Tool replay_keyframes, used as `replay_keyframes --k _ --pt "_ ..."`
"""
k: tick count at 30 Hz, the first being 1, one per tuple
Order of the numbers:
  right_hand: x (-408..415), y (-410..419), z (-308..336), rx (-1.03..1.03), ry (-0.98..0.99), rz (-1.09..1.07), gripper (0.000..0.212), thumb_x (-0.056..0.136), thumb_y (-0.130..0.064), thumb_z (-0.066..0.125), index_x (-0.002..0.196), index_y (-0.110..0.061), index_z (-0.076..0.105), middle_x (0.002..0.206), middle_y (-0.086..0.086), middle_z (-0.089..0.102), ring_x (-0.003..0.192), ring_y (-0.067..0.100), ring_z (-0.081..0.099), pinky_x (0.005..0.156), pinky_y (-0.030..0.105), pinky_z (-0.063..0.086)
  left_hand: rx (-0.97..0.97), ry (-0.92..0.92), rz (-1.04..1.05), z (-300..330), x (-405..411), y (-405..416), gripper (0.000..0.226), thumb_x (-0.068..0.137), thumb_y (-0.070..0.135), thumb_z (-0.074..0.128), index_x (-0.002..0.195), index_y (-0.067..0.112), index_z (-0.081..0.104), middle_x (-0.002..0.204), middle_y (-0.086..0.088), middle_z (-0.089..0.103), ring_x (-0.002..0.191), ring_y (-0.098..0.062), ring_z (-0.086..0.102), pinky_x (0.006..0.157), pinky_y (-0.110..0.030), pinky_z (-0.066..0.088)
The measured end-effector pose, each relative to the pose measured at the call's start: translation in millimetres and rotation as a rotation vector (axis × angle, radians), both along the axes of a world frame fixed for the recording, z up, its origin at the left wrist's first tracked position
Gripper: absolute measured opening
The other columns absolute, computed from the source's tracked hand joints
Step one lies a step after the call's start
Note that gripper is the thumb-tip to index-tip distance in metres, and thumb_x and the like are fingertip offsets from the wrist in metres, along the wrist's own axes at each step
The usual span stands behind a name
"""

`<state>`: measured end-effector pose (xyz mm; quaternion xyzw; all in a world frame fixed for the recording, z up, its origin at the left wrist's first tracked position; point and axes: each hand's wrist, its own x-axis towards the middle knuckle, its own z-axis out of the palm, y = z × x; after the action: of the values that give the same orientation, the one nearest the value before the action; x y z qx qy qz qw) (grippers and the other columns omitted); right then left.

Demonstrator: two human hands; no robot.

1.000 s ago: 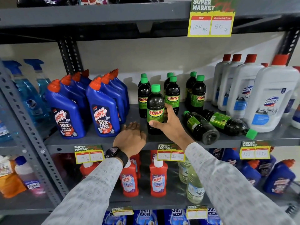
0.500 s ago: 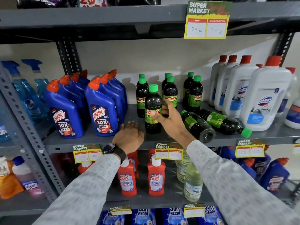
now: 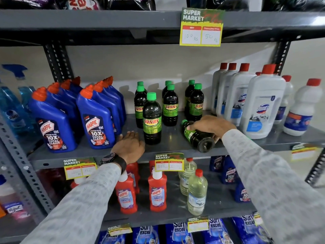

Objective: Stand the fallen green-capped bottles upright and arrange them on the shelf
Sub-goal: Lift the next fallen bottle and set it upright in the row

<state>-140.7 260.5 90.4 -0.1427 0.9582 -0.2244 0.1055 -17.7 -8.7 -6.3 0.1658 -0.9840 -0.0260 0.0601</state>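
Observation:
Dark green-capped "Sunny" bottles stand on the grey middle shelf point(image 3: 173, 139). One upright bottle point(image 3: 152, 120) stands in front, with several more upright in pairs behind it point(image 3: 170, 106). A fallen bottle point(image 3: 199, 139) lies on its side to the right, base toward me and cap point(image 3: 184, 122) pointing back-left. My right hand point(image 3: 211, 126) lies over it with fingers curled around its upper body. A second fallen bottle is hidden behind that hand and sleeve. My left hand point(image 3: 129, 147) rests flat on the shelf edge, just left of the front upright bottle, holding nothing.
Blue Harpic bottles point(image 3: 95, 120) crowd the shelf's left side and white red-capped Domex bottles point(image 3: 263, 104) its right. Price tags point(image 3: 169, 162) hang on the front edge. The upper shelf point(image 3: 105, 20) sits close overhead. Red and clear bottles fill the shelf below.
My right hand let go of the front upright bottle and moved right onto the fallen bottle. The left hand has stayed on the shelf edge.

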Motion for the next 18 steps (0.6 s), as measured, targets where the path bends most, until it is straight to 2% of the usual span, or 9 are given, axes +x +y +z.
replay_keyframes --k 2,6,9,11,13,14,15,17,18 --pt "1 1 -3 -0.135 -0.076 -0.026 0.046 0.080 -0.051 0.080 0.100 -0.015 0.059 0.101 0.013 0.074 0.087 0.032 0.076 0.083 0.050 0.065 -0.006 -0.004 0.004 1 0 1 0.067 0.101 0.038 0.017 0.158 0.003 0.023 0.169 -0.016 0.021 0.157 -0.027 0.018 0.127 -0.052 0.012" --pt "6 1 1 -0.268 -0.088 -0.030 0.047 0.081 -0.043 0.084 0.107 -0.012 0.060 0.098 0.015 0.074 0.083 0.032 0.076 0.078 0.046 0.065 0.000 -0.017 0.003 2 1 0 0.066 0.102 0.038 0.016 0.159 0.003 0.021 0.170 -0.015 0.019 0.158 -0.027 0.016 0.127 -0.052 0.011" --pt "11 1 15 -0.439 -0.061 -0.009 0.041 0.083 -0.044 0.084 0.098 -0.015 0.060 0.091 0.011 0.074 0.079 0.027 0.076 0.073 0.041 0.062 -0.007 0.008 -0.016 0 2 -1 0.067 0.102 0.039 0.018 0.158 0.002 0.024 0.168 -0.017 0.023 0.157 -0.029 0.019 0.127 -0.053 0.013" --pt "15 -1 21 -0.626 -0.035 -0.011 0.036 0.084 -0.046 0.083 0.093 -0.019 0.060 0.089 0.006 0.073 0.077 0.022 0.075 0.065 0.034 0.059 -0.009 0.021 -0.016 -1 2 -2 0.069 0.100 0.041 0.018 0.156 0.002 0.027 0.167 -0.019 0.026 0.156 -0.030 0.022 0.126 -0.053 0.016" --pt "18 -8 21 -0.800 0.020 -0.017 0.032 0.086 -0.045 0.082 0.083 -0.021 0.060 0.085 0.000 0.073 0.067 0.012 0.073 0.050 0.022 0.053 -0.033 0.007 -0.020 -2 2 -4 0.076 0.095 0.044 0.012 0.156 0.002 0.028 0.166 -0.020 0.026 0.155 -0.032 0.023 0.125 -0.054 0.017" --pt "18 -12 16 -0.847 0.066 -0.029 0.034 0.087 -0.047 0.081 0.079 -0.021 0.060 0.085 -0.001 0.073 0.067 0.011 0.073 0.050 0.021 0.052 -0.043 -0.006 -0.022 -2 1 -4 0.077 0.093 0.044 0.010 0.156 0.002 0.028 0.167 -0.020 0.025 0.155 -0.032 0.022 0.125 -0.054 0.017" --pt "18 -18 10 -0.857 0.124 -0.043 0.037 0.086 -0.051 0.079 0.083 -0.019 0.061 0.089 -0.001 0.073 0.075 0.014 0.073 0.058 0.024 0.055 -0.025 -0.009 -0.018 -2 1 -4 0.076 0.095 0.043 0.011 0.157 0.003 0.026 0.168 -0.019 0.023 0.156 -0.031 0.020 0.125 -0.053 0.015" --pt "17 -25 -8 -0.824 0.237 -0.075 0.054 0.084 -0.058 0.077 0.112 -0.015 0.060 0.106 0.000 0.071 0.097 0.021 0.069 0.084 0.039 0.058 0.028 -0.001 0.005 -1 2 -2 0.069 0.101 0.040 0.015 0.160 0.006 0.021 0.170 -0.015 0.018 0.158 -0.027 0.016 0.128 -0.049 0.011" --pt "18 -27 -19 -0.824 0.282 -0.076 0.060 0.085 -0.057 0.077 0.123 -0.015 0.055 0.111 -0.002 0.068 0.103 0.023 0.067 0.091 0.045 0.056 0.038 0.008 0.011 -1 1 -1 0.067 0.102 0.040 0.017 0.160 0.006 0.020 0.170 -0.014 0.017 0.158 -0.025 0.015 0.128 -0.047 0.009"
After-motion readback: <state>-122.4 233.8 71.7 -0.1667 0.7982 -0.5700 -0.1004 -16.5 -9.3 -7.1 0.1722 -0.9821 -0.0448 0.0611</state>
